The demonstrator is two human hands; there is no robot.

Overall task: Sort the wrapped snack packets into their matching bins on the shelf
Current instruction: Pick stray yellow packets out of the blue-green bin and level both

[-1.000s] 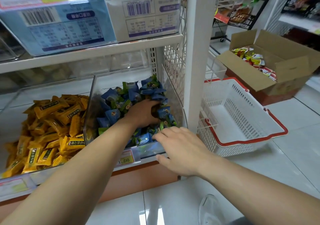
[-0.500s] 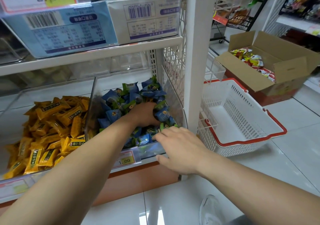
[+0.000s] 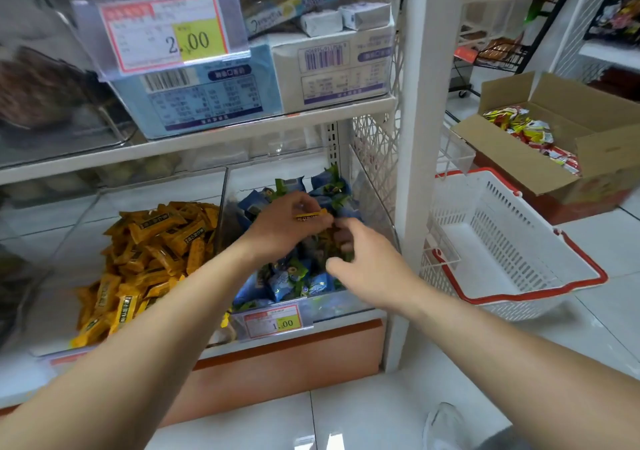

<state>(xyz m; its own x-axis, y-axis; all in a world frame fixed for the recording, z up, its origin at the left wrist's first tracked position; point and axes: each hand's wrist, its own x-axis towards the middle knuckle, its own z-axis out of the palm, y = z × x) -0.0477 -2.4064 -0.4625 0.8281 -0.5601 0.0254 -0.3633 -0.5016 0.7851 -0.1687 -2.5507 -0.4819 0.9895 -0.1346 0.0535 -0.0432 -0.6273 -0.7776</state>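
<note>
While lifting the stray out of the blue bin, keep to these notes from the head view.

Step in hand: judged as pulling one yellow packet [image 3: 311,215] clear of the blue packets [image 3: 294,278] and carrying it left to its own kind.
Left hand [image 3: 281,230]: closed on the yellow packet, pinched at the fingertips above the blue pile.
Right hand [image 3: 367,263]: fingers curled into the blue heap; cannot tell whether anything is held.
How to do well: lift straight up, shake off clinging blue wrappers, clear the clear divider [image 3: 221,214], drop onto the yellow pile [image 3: 152,252].
Look of packet: slim, yellow wrapper, dark print, edge-on and partly hidden.
Blue bin [image 3: 372,204]: clear-walled, right compartment of the low shelf [image 3: 194,145].
Risk: dragging blue packets across too.
</note>
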